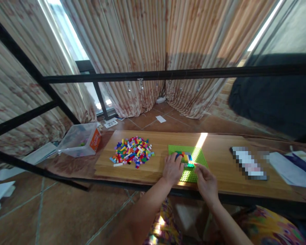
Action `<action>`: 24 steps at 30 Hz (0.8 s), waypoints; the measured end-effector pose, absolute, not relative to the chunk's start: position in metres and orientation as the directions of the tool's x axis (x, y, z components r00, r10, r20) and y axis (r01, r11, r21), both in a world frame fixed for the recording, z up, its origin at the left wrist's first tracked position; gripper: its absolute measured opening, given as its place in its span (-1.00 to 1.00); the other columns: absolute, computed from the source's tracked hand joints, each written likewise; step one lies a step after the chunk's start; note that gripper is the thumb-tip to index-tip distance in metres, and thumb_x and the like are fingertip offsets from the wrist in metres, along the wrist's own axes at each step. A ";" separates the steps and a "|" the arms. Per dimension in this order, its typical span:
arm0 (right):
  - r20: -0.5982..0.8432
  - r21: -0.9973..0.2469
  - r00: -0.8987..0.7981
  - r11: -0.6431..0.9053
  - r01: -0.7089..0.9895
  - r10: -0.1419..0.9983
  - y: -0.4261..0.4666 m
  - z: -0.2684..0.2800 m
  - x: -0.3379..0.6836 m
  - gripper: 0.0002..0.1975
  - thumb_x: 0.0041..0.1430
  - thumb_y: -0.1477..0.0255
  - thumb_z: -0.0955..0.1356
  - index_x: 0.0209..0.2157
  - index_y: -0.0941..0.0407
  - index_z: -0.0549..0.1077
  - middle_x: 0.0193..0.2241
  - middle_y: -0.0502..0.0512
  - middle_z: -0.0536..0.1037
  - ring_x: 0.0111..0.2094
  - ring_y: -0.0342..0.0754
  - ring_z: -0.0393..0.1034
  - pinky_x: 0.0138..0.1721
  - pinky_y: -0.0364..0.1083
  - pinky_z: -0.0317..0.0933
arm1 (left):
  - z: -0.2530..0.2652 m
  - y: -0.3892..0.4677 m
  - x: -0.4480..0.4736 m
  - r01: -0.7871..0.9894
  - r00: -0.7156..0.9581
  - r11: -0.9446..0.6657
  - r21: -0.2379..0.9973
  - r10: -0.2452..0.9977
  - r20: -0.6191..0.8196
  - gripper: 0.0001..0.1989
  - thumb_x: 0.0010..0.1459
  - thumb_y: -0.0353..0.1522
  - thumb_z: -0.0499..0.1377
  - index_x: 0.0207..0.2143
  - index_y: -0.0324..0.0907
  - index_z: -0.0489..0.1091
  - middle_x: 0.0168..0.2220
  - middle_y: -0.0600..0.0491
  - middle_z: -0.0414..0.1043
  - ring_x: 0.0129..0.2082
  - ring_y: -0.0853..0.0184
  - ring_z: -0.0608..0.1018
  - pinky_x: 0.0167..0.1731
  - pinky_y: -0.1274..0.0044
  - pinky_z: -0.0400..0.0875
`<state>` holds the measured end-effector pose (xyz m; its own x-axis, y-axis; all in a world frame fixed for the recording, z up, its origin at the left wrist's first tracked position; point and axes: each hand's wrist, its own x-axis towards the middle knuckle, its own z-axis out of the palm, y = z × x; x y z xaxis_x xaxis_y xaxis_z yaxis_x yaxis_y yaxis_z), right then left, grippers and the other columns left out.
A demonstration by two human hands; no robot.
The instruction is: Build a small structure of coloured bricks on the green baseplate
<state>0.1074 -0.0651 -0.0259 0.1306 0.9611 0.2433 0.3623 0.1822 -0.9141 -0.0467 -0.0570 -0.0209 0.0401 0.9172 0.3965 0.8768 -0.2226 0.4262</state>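
At left, the clear box point(67, 143) holds a few pieces point(83, 143), green and pinkish. On the green plate point(173, 148) stand some bricks point(186, 157): the left hand point(172, 169) rests at their left side, fingers slightly spread, and the right hand point(207, 181) presses thumb and finger together at their right; whether around something, I cannot tell.

On our wooden board point(219, 146), a brick heap point(134, 151) lies left of our left hand point(172, 170), a blurred phone point(250, 163) right of our right hand point(207, 182), a green baseplate point(190, 177) between.
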 end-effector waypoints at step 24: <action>0.063 -0.950 -0.089 0.088 0.301 0.994 -0.130 -0.039 0.067 -0.69 0.11 0.18 0.34 -0.21 0.06 0.56 -0.22 0.18 0.61 -0.15 0.12 0.50 -0.10 0.07 0.37 | -0.021 -0.184 -0.238 0.786 -0.571 0.258 0.562 0.651 0.500 -0.69 0.18 -0.37 0.05 -0.03 -0.17 0.36 -0.03 -0.11 0.37 0.01 0.16 0.41 0.07 0.28 0.31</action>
